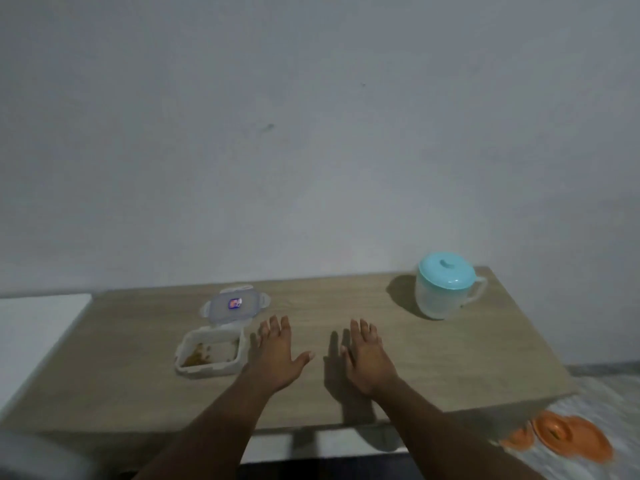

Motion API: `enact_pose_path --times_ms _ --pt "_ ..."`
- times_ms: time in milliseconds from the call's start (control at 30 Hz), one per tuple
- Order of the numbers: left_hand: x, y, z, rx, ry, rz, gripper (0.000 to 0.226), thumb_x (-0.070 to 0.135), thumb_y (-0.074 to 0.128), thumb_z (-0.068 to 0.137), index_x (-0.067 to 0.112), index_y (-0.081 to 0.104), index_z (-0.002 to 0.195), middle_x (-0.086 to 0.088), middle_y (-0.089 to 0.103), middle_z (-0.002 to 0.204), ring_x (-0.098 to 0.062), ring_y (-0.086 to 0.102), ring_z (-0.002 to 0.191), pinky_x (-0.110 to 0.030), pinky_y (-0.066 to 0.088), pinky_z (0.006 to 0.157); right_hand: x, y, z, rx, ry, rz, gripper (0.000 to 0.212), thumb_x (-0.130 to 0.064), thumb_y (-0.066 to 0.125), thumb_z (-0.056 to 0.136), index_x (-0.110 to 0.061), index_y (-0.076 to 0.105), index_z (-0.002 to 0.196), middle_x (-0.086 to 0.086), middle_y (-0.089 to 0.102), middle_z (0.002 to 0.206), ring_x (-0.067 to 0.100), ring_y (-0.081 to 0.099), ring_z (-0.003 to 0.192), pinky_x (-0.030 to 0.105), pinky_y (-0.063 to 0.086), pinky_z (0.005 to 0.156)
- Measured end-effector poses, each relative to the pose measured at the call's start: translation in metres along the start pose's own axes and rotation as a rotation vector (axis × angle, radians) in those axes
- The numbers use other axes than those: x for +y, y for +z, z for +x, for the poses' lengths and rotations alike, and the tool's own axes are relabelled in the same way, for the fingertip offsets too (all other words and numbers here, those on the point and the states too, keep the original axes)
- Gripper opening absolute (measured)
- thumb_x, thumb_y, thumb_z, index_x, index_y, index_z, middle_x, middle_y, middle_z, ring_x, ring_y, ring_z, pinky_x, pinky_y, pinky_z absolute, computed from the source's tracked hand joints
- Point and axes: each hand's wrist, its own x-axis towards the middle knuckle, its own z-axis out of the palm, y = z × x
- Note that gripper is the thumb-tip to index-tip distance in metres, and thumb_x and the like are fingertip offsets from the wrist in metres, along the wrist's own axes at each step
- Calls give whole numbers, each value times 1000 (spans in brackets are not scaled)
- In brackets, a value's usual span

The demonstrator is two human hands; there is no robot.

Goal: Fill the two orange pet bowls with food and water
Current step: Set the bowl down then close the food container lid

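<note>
Left hand (pixel 277 351) and right hand (pixel 367 356) are spread, holding nothing, over the surface (pixel 450 368) middle. Tub (pixel 207 356) beside the left hand; jug (pixel 445 294) at far right corner; bowls (pixel 568 438) on floor (pixel 609 393).

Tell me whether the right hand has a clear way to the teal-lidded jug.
Probably yes. The right hand is open over the table, and only bare wood shows between it and the jug.

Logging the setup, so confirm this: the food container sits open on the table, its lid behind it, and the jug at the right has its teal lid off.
One error: in the head view the teal lid sits on the jug, not off. The food container is open, its clear lid behind it.
</note>
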Motion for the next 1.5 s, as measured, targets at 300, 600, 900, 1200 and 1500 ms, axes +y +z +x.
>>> enact_pose_path --times_ms 300,600,900,1200,1500 --pt "-89 -42 4 133 -143 -130 107 70 52 85 5 8 158 -21 3 166 -37 -1 154 -44 7 125 -98 43 62 -80 -158 17 63 -35 32 102 -5 14 154 22 12 160 40 8 149 44 10 122" --pt "-191 -82 65 142 -174 -79 105 79 43 81 10 19 155 -17 24 160 -36 21 149 -51 22 120 -184 91 141 -121 -144 0 63 -32 37 100 -3 17 152 21 21 158 40 17 146 41 13 120" --pt "-272 -99 162 -9 -376 -256 21 35 55 74 24 72 74 2 73 61 -22 73 58 -42 63 72 -208 111 217 -64 246 -150 31 -28 52 90 -17 54 118 10 62 120 32 61 112 37 50 89" --pt "-288 -71 208 -137 -553 -504 15 14 69 68 -1 69 65 -17 71 60 -33 75 66 -43 60 63 -205 124 244 -4 568 66 33 -26 65 84 -6 62 110 17 64 120 35 62 113 38 51 91" --pt "-305 -70 225 -152 -670 -658 27 12 64 53 -5 72 73 -21 70 65 -31 68 57 -31 47 58 -175 138 268 62 622 356 38 -40 65 66 -4 73 77 16 74 81 33 73 80 41 62 72"
